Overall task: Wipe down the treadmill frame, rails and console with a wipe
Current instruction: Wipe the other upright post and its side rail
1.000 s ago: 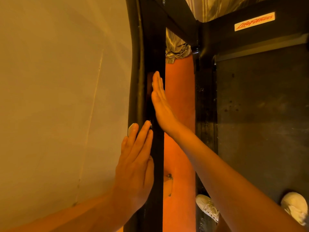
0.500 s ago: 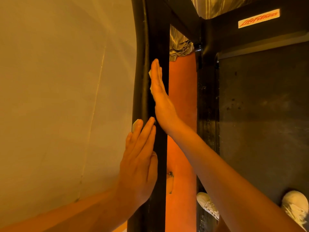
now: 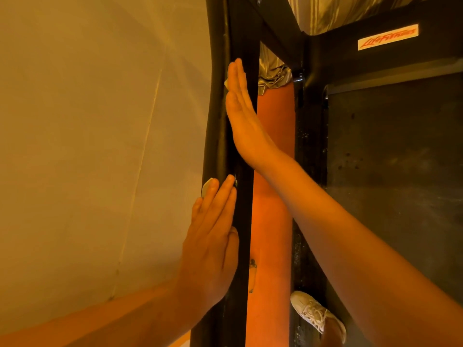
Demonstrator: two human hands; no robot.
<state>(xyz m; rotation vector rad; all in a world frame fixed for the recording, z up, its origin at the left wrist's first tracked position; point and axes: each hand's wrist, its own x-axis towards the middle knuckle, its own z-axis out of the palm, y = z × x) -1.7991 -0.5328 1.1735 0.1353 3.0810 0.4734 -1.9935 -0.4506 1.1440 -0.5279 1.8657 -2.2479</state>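
Right hand flat, fingers straight, pressing wipe to rail, 12 o'clock of left hand. Left hand flat too, second wipe peeking at its 11 o'clock. Judged: rail part-done; console out of view, presumably pending.

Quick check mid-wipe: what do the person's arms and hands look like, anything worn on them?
Both are bare. The left hand and right hand have no gloves, and no rings show on the sides in view. The left forearm and right forearm carry no sleeves, watch or bands as far as the frame reaches.
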